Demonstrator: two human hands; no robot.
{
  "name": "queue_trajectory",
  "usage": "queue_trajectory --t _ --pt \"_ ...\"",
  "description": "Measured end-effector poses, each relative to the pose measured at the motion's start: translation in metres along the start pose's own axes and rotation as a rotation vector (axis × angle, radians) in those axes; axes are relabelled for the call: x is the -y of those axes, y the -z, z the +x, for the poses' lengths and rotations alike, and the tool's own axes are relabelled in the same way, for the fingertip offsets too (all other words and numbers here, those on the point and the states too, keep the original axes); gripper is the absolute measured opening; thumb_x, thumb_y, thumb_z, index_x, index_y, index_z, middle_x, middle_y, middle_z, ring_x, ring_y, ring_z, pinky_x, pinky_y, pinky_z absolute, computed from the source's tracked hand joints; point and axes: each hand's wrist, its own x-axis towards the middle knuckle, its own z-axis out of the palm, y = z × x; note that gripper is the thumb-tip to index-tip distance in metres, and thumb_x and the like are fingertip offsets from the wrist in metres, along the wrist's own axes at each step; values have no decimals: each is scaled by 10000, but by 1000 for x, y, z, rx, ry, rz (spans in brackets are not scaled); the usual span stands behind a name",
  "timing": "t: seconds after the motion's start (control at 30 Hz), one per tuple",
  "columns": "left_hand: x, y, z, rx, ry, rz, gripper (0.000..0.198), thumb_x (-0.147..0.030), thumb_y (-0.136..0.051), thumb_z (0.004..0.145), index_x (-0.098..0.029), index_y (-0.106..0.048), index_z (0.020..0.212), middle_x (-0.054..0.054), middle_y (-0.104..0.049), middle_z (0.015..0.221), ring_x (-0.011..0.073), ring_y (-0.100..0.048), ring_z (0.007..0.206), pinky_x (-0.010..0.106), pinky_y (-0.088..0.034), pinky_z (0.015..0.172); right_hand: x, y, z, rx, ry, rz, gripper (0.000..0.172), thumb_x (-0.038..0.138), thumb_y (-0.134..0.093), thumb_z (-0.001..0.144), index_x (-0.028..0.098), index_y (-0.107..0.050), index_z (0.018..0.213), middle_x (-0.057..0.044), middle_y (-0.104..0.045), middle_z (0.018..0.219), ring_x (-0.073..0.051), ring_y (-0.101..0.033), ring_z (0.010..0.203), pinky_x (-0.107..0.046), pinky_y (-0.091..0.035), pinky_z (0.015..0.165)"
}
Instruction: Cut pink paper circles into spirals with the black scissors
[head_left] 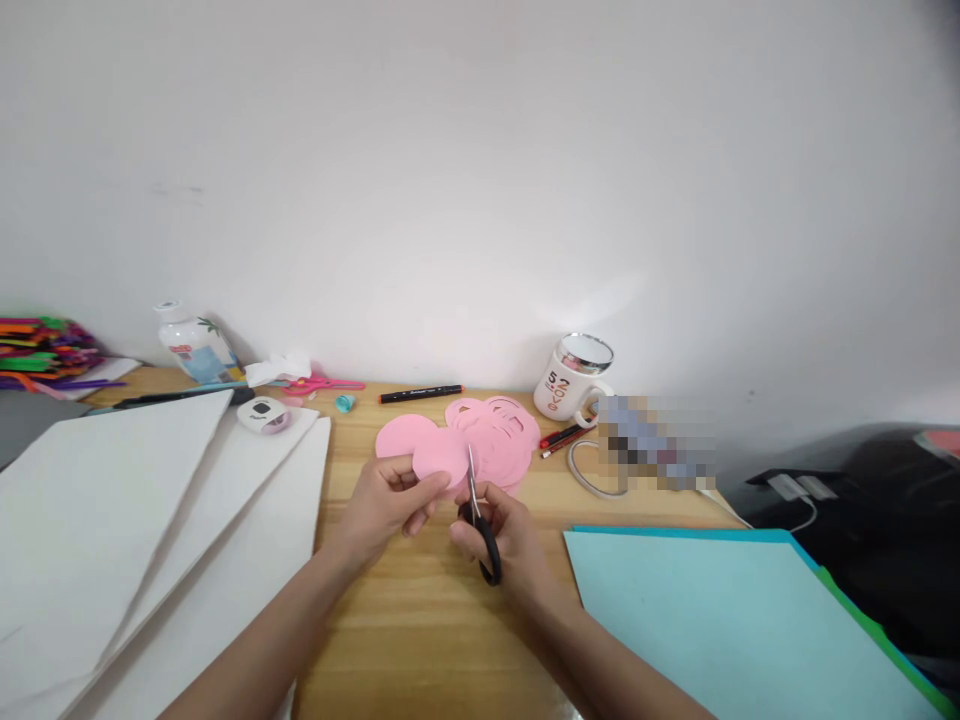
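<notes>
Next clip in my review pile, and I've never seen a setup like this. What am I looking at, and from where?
There is no machine, just one person's bare hands. The single picture comes from a camera worn on their head, looking forward and down. The left hand holds round pink paper; the right hand holds black-handled scissors. On the wooden tabletop lie pink cut-outs, a black marker, white sheets and a pale blue sheet; a white mug stands behind.

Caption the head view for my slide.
Over a wooden desk, the left hand holds a rounded pink paper piece while the right hand holds black-handled scissors at its edge.
</notes>
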Motion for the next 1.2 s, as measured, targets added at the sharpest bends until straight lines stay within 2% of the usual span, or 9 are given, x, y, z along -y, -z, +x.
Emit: queue_trajectory --t 0.3,0.53,0.8,1.2 --pt "2 1 1 -5 -2 -16 299 -332 -652 686 -148 -496 509 -61 -483 385 36 -354 304 168 -258 328 -8 4 0 17 13 -1 315 351 -706 612 187 -476 752 87 -414 482 -61 -327 394 -174 -256 377" --pt "4 1 1 -14 -28 -44 309 -310 -651 697 -145 -479 500 -43 -534 435 30 -369 315 164 -243 330 -3 2 0 0 10 -22 335 399 -696 597 192 -464 721 89 -396 484 -58 -320 376 -176 -258 358" --pt "4 2 2 -41 -46 -45 361 -308 -654 696 -151 -411 480 -47 -524 425 33 -384 310 163 -239 330 -7 3 -1 -2 -21 -28 330 400 -674 617 182 -460 740 100 -390 458 -49 -321 359 -162 -250 348" --pt "3 2 3 -50 -68 -107 312 -313 -626 734 -131 -493 519 -52 -518 442 17 -378 301 149 -234 330 -8 2 0 -8 -28 0 324 391 -686 605 188 -467 732 106 -363 455 -49 -314 358 -164 -261 346"
